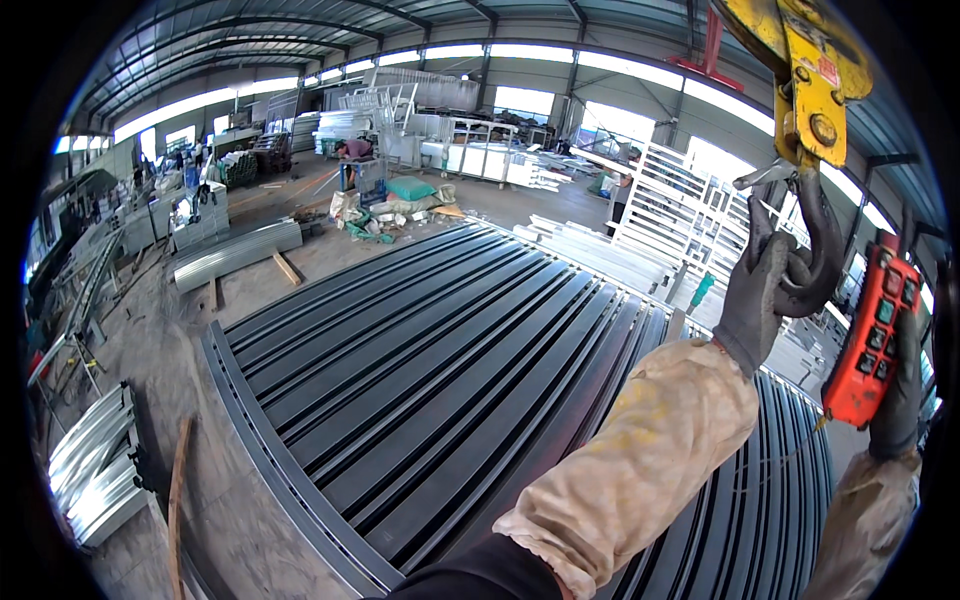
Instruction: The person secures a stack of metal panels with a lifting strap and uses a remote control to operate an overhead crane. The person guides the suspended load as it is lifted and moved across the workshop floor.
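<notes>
In a dark glove, my left hand (752,305) is closed round the dark steel crane hook (828,245) at the upper right. The hook hangs from a yellow hook block (822,110). My left forearm, in a stained beige sleeve cover, reaches up across a large panel of dark grey metal slats (430,400). At the right edge, my gloved right hand (903,390) grips a red crane remote control (872,335) with several buttons, held upright and slightly tilted. Its fingers are partly hidden in the rim's shadow.
White metal frames (670,200) stand behind the panel. Bags and sacks (405,195) lie beyond its far edge, near a bent-over person (355,150). Bundled silver profiles (240,252) and curved shiny sheets (95,470) rest at left, with a wooden strip (180,500) on the floor.
</notes>
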`<state>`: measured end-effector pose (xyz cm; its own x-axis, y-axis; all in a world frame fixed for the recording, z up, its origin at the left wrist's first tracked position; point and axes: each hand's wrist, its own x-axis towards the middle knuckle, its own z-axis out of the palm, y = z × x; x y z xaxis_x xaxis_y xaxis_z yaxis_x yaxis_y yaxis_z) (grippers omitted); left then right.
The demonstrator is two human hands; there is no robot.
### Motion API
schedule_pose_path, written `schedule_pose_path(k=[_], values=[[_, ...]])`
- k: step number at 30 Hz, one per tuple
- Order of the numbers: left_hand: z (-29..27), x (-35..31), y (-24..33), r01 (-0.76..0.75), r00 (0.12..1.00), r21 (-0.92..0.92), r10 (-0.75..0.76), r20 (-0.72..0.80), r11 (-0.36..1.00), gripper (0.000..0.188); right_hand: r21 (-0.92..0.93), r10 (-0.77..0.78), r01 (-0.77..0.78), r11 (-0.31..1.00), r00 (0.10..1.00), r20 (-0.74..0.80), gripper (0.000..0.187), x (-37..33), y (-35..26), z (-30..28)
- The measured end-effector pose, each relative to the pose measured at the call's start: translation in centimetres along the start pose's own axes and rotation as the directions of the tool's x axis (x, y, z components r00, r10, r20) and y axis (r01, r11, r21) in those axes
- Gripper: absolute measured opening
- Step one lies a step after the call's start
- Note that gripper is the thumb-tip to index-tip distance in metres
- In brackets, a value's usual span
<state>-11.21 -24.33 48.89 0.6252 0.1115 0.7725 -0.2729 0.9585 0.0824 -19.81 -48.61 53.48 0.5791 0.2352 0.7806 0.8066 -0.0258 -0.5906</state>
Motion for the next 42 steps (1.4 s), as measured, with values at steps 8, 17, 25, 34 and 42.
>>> schedule_pose_path(k=[8, 17, 25, 34, 42], values=[[-3.8, -2.9, 5.2, 0.147, 0.989, -0.181, -0.142, 0.044, 0.972, 0.031, -0.033, 0.106, -0.101, 0.994, 0.968, 0.226, 0.046, 6.1, -2.3, 12.0], [-6.1, -7.1, 2.9, 0.286, 0.956, -0.294, -0.248, 0.159, 0.912, 0.045, -0.132, 0.245, -0.215, 0.968, 0.922, 0.3, 0.047, 4.5, -1.4, 14.5], [-10.3, -9.7, -3.5, 0.447, 0.888, 0.026, -0.447, 0.11, 0.894, 0.054, -0.37, 0.319, -0.217, 0.903, 0.916, 0.242, 0.04, 0.8, 2.5, 9.6], [-40.6, -31.9, 1.9, 0.744, 0.639, 0.651, -0.122, -0.759, -0.154, 0.033, -0.408, 0.302, -0.244, 0.88, 0.949, 0.085, 0.028, -1.5, 11.0, 2.2], [-43.5, -35.3, -1.1, 0.594, 0.578, 0.427, -0.008, -0.816, -0.682, 0.07, -0.306, 0.444, -0.434, 0.848, 0.895, -0.037, 0.031, -3.5, 17.6, -4.5]])
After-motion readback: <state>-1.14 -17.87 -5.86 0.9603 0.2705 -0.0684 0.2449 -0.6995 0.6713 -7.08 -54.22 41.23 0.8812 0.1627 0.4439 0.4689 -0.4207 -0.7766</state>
